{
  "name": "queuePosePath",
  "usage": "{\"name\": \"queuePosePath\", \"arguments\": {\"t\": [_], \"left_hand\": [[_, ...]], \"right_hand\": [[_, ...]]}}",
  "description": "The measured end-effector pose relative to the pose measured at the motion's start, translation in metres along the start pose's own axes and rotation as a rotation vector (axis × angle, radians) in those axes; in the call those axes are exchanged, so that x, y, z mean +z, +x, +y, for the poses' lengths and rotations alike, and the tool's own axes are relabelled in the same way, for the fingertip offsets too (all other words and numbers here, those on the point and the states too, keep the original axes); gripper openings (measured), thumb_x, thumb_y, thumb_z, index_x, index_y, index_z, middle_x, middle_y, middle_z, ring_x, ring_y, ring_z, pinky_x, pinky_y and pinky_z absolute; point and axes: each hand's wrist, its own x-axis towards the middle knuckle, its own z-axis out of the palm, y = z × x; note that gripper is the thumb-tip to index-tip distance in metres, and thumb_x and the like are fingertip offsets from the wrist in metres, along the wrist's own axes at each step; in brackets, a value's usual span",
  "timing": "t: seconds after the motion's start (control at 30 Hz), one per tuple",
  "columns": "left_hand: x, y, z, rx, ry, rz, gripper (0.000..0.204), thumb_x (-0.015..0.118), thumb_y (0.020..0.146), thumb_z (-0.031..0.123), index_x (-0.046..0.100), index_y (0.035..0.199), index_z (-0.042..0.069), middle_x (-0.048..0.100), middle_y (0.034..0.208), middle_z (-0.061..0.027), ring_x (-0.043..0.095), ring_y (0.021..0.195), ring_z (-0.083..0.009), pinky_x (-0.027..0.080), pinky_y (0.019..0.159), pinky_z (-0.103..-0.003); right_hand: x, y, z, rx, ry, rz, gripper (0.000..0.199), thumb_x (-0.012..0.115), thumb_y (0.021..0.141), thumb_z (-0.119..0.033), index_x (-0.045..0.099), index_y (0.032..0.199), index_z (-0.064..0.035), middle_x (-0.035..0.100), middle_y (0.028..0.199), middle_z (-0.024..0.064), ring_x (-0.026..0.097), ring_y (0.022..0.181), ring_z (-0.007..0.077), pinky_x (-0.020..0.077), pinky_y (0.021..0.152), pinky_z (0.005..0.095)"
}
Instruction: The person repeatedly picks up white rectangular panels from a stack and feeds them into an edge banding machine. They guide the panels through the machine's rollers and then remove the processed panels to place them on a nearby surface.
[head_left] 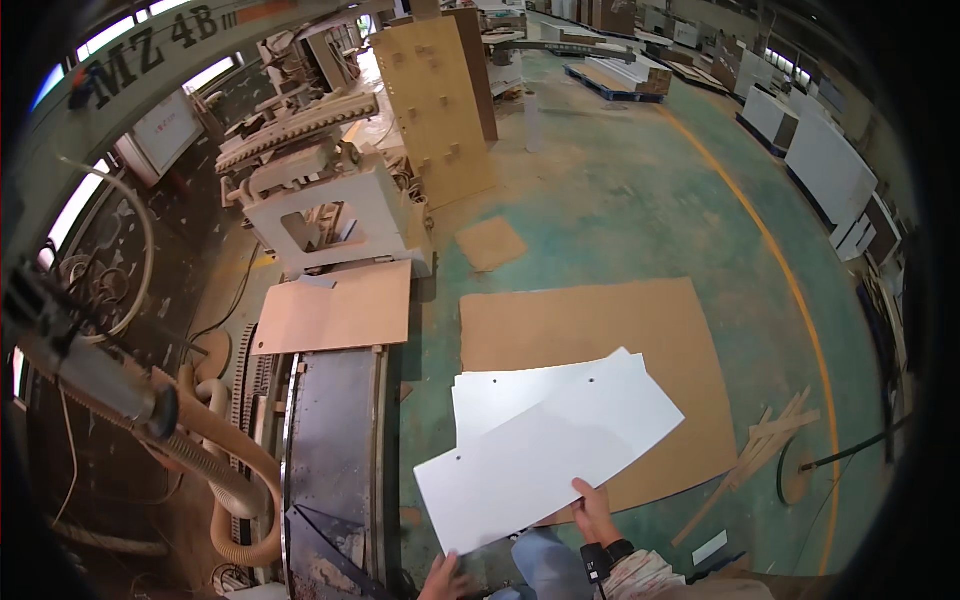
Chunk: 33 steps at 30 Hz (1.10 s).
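so, from my seat i see the right hand (594,510) grasping the near edge of a white panel (550,450), thumb on top and the other fingers going underneath, out of sight. the left hand (442,580) is at the panel's near left corner, a fingertip right by it; it is cut off by the lower border and a little blurred, so i cannot tell whether it grips or only touches. the panel slants up and away to the right, overlapping more white boards (480,405); i cannot tell if it rests on them. i judge it stiff and flat, moderate in weight but awkward for its length, with a smooth face that could slip and corners that could chip. i would take hold with one hand on the near long edge, about where the right one is, and the other at the short left end, thumbs above, fingers flat below. further out, a big brown sheet (590,310) lies on the green floor (600,240) beneath the white boards, with thin wood strips (772,432) by its right edge. to the left i see a machine bed (335,440), a pinkish board (340,325) over its far end, and a ribbed hose (267,485) curling alongside.
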Motion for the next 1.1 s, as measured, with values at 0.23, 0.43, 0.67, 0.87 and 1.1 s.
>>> {"name": "queuePosePath", "arguments": {"t": [0.23, 0.43, 0.67, 0.87, 1.1], "left_hand": [[0.082, 0.147, 0.082, 0.331, -0.138, -0.287, 0.038, 0.050, 0.090, 0.017, 0.033, 0.120, 0.000, 0.050, 0.110, -0.0153, 0.057, 0.096, -0.0337, 0.052, 0.080, -0.045], [0.107, 0.195, 0.119, 0.407, 0.019, -0.060, 0.040, 0.054, 0.088, 0.015, 0.034, 0.119, -0.002, 0.052, 0.105, -0.0170, 0.057, 0.093, -0.0297, 0.051, 0.079, -0.041], [0.027, 0.201, 0.030, 0.535, -0.034, 0.093, 0.041, 0.057, 0.082, 0.013, 0.039, 0.111, -0.009, 0.056, 0.077, -0.0155, 0.058, 0.072, -0.0222, 0.050, 0.060, -0.035], [-0.040, 0.036, -0.062, 0.178, -0.444, 0.306, 0.046, 0.060, 0.082, 0.022, 0.035, 0.118, 0.006, 0.056, 0.078, -0.0074, 0.057, 0.062, -0.0179, 0.049, 0.052, -0.031], [-0.130, -0.135, -0.232, 0.663, -0.905, 0.129, 0.024, 0.057, 0.086, 0.027, 0.058, 0.096, 0.005, 0.063, 0.084, -0.0110, 0.063, 0.075, -0.0200, 0.053, 0.061, -0.032]], "right_hand": [[-0.026, 0.091, 0.003, -0.024, 0.240, 0.170, 0.028, 0.059, 0.079, -0.002, 0.050, 0.106, -0.0044, 0.057, 0.099, 0.0059, 0.057, 0.088, 0.0183, 0.0500, 0.073, 0.0279], [-0.025, 0.130, -0.004, 0.327, -0.189, 0.020, 0.032, 0.053, 0.088, -0.032, 0.048, 0.102, -0.0040, 0.058, 0.098, 0.0103, 0.060, 0.081, 0.0228, 0.0526, 0.067, 0.0336], [-0.046, 0.133, 0.002, 0.552, -0.772, -0.277, 0.065, 0.043, 0.084, -0.058, 0.039, 0.118, -0.0027, 0.055, 0.091, 0.0112, 0.059, 0.077, 0.0231, 0.0512, 0.063, 0.0362], [0.066, 0.042, 0.084, 0.817, -1.079, -0.587, 0.052, 0.041, 0.092, -0.038, 0.036, 0.128, -0.0003, 0.053, 0.113, 0.0207, 0.058, 0.095, 0.0325, 0.0497, 0.075, 0.0400], [0.212, -0.168, 0.243, 0.916, -1.144, -1.420, 0.047, 0.047, 0.090, -0.036, 0.037, 0.124, -0.0042, 0.056, 0.105, 0.0135, 0.061, 0.079, 0.0243, 0.0511, 0.062, 0.0326]]}}
